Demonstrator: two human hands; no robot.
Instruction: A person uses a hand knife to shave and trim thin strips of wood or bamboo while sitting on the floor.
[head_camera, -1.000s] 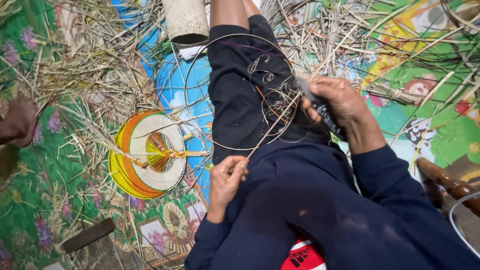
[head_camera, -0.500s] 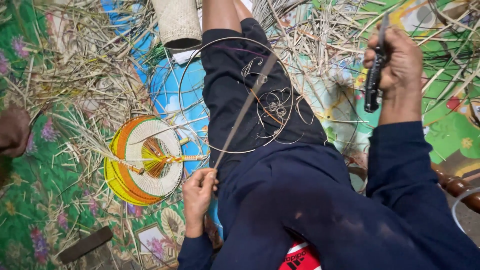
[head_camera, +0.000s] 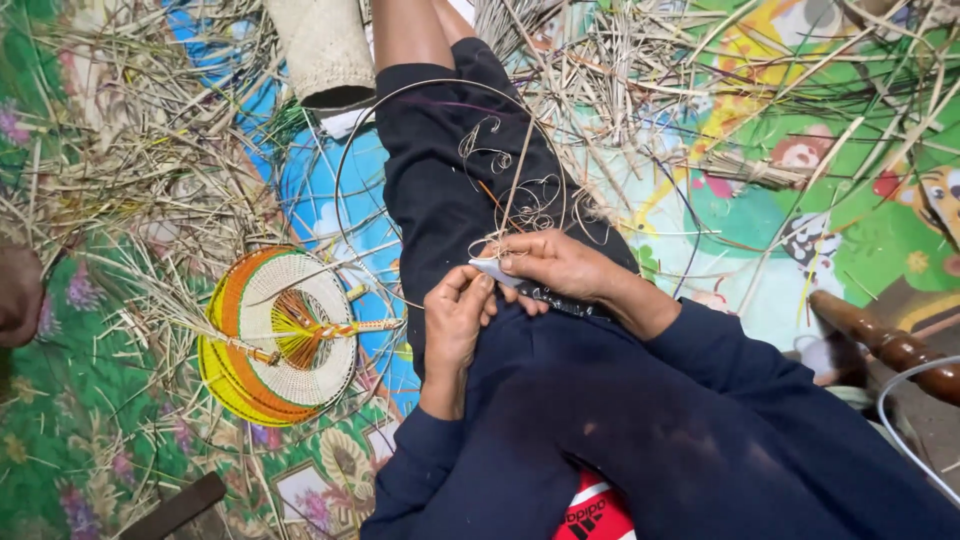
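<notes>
While the right hand (head_camera: 555, 265) grips a knife (head_camera: 520, 285) and the left hand (head_camera: 458, 315) pinches a cane strip (head_camera: 515, 185) at frame centre, shavings lie done; the woven fan (head_camera: 285, 335) at centre left has loose ends.

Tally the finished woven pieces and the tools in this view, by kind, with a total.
Round woven fans, orange, yellow and white, stacked: at least 2, the lower ones hidden
Beige woven cylinder basket: 1
Knife with pale blade and dark handle, held in the right hand: 1
Total: at least 4

Knife (head_camera: 515, 282): pale blade, dark handle, flat on lap, pinched between both hands' fingers; thin strip (head_camera: 517, 185) rising above fingertips.
</notes>
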